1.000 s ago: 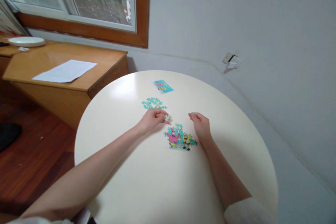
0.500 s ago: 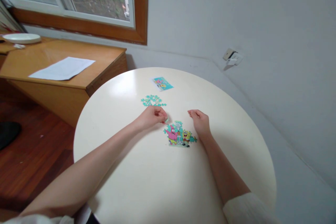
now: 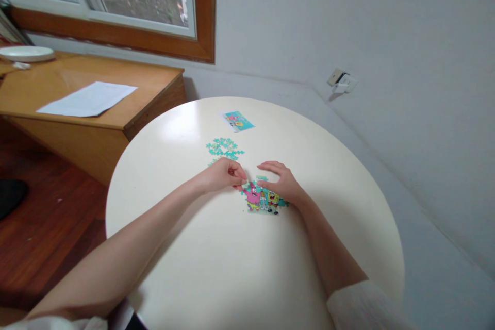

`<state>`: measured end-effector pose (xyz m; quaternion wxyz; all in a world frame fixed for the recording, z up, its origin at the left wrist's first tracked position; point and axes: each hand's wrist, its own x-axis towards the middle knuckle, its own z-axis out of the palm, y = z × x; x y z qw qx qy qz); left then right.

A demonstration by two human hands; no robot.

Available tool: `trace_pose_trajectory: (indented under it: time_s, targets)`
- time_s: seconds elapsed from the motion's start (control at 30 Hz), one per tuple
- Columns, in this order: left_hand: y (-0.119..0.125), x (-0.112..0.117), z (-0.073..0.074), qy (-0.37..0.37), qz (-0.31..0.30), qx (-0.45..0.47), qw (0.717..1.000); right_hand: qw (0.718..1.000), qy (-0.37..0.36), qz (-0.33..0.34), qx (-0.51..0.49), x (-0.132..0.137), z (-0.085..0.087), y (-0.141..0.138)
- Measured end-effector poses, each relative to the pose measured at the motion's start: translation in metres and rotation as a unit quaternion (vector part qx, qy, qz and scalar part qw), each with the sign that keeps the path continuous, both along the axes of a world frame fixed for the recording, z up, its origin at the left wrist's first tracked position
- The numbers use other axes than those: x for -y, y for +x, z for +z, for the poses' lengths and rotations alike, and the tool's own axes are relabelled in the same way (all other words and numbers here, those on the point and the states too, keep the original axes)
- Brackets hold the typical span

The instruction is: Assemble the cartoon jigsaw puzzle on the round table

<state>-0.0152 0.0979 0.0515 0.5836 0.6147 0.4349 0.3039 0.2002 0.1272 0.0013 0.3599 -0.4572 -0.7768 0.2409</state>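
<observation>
A partly joined jigsaw puzzle [image 3: 263, 203] with cartoon figures, one pink and one yellow, lies on the round white table [image 3: 216, 268]. At its upper left edge, my left hand [image 3: 226, 174] pinches a small pale green puzzle piece [image 3: 245, 184]. My right hand [image 3: 282, 183] reaches over the puzzle's upper right part, thumb and fingers apart, hiding some of it. Behind my left hand lies a cluster of loose turquoise pieces [image 3: 224, 148], the nearest of them partly covered by that hand.
Farther back on the table is a small picture card [image 3: 238, 120] with similar figures. To the left stands a wooden desk [image 3: 154, 82] with a white sheet of paper [image 3: 88, 99] and a white round dish [image 3: 27, 53]. A wall socket [image 3: 342, 81] is at the right.
My left hand has brought the piece to the puzzle's upper left edge. My right hand has moved left over the puzzle, and its fingers have spread.
</observation>
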Motion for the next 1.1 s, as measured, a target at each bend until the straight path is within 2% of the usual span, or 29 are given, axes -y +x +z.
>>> trace_pose_trajectory:
  time_s: [0.1,0.33,0.5,0.87,1.1]
  targets:
    - [-0.001,0.000,-0.003,-0.011,-0.005,-0.006,1.000,0.998,0.013,0.002,0.060,0.000,-0.003,-0.001]
    - [0.000,0.004,-0.005,-0.037,-0.045,-0.046,0.997,0.999,0.016,-0.006,0.049,-0.005,-0.011,0.002]
    - [0.003,0.006,-0.008,-0.011,-0.056,-0.068,0.996,0.999,0.018,-0.001,0.051,-0.005,-0.009,0.002]
    - [0.005,0.008,-0.014,0.040,-0.083,-0.179,0.980,0.995,0.037,0.005,0.089,-0.007,-0.012,0.005]
    - [0.006,0.010,-0.013,0.050,-0.082,-0.213,0.972,0.994,0.039,0.013,0.103,-0.008,-0.013,0.006]
